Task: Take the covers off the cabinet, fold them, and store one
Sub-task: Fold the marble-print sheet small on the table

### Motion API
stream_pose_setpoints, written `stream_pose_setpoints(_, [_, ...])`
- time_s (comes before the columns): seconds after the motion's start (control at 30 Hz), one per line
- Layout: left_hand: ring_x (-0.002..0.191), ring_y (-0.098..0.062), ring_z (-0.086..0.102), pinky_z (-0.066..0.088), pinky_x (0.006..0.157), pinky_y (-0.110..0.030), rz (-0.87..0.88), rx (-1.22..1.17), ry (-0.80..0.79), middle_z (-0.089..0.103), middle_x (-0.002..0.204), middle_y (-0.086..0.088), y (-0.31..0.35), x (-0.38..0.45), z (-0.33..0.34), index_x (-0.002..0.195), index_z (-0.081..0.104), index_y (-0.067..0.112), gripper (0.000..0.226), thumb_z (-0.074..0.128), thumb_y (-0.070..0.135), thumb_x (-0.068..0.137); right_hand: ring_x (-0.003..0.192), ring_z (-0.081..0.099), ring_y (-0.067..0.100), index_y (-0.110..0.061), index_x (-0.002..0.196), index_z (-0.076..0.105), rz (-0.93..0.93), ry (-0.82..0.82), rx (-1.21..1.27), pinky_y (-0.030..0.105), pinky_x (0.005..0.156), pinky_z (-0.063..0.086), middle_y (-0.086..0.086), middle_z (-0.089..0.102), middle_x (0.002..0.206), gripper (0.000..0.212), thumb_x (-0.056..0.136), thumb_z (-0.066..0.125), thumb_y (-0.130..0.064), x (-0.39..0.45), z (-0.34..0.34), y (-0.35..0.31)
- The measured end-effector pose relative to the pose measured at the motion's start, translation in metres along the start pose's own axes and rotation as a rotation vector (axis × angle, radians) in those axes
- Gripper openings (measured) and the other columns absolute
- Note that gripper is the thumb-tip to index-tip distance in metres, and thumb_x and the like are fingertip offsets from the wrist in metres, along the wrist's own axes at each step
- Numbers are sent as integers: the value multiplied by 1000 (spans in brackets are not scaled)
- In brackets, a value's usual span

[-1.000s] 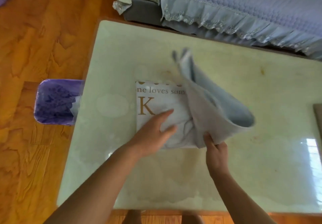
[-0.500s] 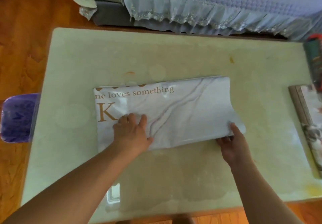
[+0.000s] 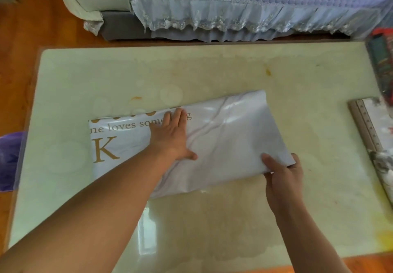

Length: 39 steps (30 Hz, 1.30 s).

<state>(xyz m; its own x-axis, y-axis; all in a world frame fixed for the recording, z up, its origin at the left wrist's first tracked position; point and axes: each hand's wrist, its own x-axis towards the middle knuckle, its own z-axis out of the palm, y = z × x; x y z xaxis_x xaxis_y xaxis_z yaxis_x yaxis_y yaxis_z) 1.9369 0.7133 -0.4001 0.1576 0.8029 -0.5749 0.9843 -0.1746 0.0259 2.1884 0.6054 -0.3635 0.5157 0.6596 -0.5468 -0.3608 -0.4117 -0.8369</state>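
- Folding looks like the step going on now: the cover (image 3: 212, 143) lies flat on the pale table (image 3: 212, 70), near the middle, with brown words and a big letter K on its left part.
- Slipping is the first thing that could go wrong. The cover looks shiny and smooth, and so does the table top, so I think it could slide when one end is lifted.
- Springing open is the next worry. The sheet looks stiff, so a fold may pop back up if the pressing hand lets go too soon.
- Folding crooked could happen too. The cover already sits a bit tilted on the table, so its edges may not line up.
- Bumping could be a small risk: a long flat thing (image 3: 370, 136) lies at the right edge of the table, well apart from the cover but on the side where the right hand works.
- The left hand (image 3: 172, 139) lies flat on top of the cover. Its fingers (image 3: 179, 117) are straight and close together, the thumb sticks out to the side, and it holds nothing; it only presses down.
- The right hand (image 3: 280, 173) pinches the near right corner of the cover. Its thumb is on top, and the other fingers curl under the edge.
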Motion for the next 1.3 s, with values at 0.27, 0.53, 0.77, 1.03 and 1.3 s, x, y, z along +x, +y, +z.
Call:
stream_pose_setpoints(0.27, [152,-28,8,30,108,-62,60,33,-14,-6,166,5,-12,10,-2,160,-7,23,143,62,93,57,84,64,7,-19,76,51,-372,-134,-315,13,69,45,-16,74,97,33,88,63,10,-82,28,-29])
stream_pose_setpoints(0.53, [146,-28,14,33,102,-57,54,57,63,-2,163,3,-10,10,6,160,-5,20,145,59,96,54,119,65,30,-9,120,65,319,-184,168,38,91,57,8,73,118,36,88,63,7,-64,58,67])
stream_pose_setpoints(0.77, [145,-29,12,34,103,-59,51,86,18,-5,161,6,-10,13,8,159,-9,20,146,57,96,54,100,72,21,-19,120,61,277,-36,-71,50,90,59,-2,75,107,51,77,73,3,-78,85,101])
stream_pose_setpoints(1.03, [147,-29,6,32,106,-60,70,108,-70,-10,162,7,-9,13,-1,158,-15,19,140,58,91,62,87,74,24,-12,110,63,367,114,-29,40,68,63,7,75,95,46,74,66,17,-87,97,109])
stream_pose_setpoints(1.3, [145,-25,8,35,105,-55,141,167,-26,-10,163,10,-27,10,1,159,-16,22,135,54,91,67,78,72,27,-5,102,68,560,-85,-70,44,78,62,11,75,89,25,80,67,7,-67,74,95])
